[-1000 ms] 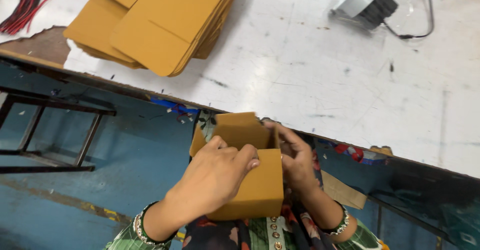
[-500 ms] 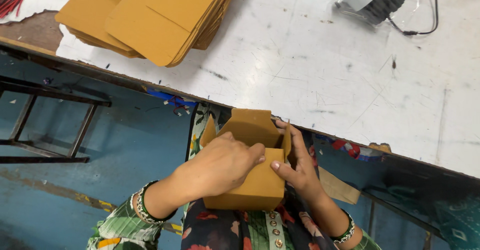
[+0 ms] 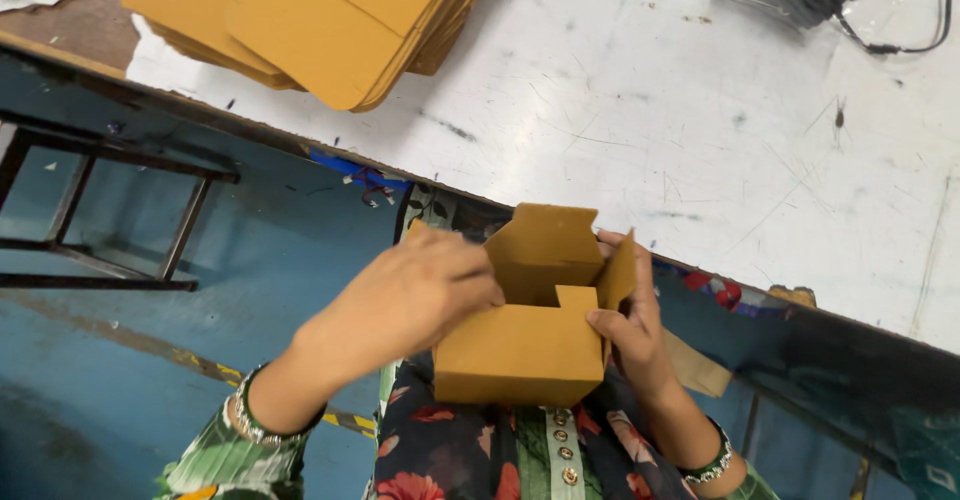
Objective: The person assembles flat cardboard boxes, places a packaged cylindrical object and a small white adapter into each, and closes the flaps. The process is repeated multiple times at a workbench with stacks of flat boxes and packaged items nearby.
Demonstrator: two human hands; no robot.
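A white surface (image 3: 640,130) filled the upper frame, flat cardboard sheets (image 3: 310,20) stacked upper left. At lower centre sat a small cardboard box (image 3: 525,345) — left hand (image 3: 410,295) curled over its side, right hand (image 3: 630,325) pinching a flap, apparently steadying it for folding.

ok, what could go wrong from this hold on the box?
1. The small cardboard box is held over the lap, off the white table, pinched only between the left hand and right hand; a loosened grip could drop it to the floor.
2. The open flaps stand up loose between the fingers; pressing unevenly might crease them or fold one the wrong way.
3. The left hand covers much of the opening, so flap alignment may be hard to check.
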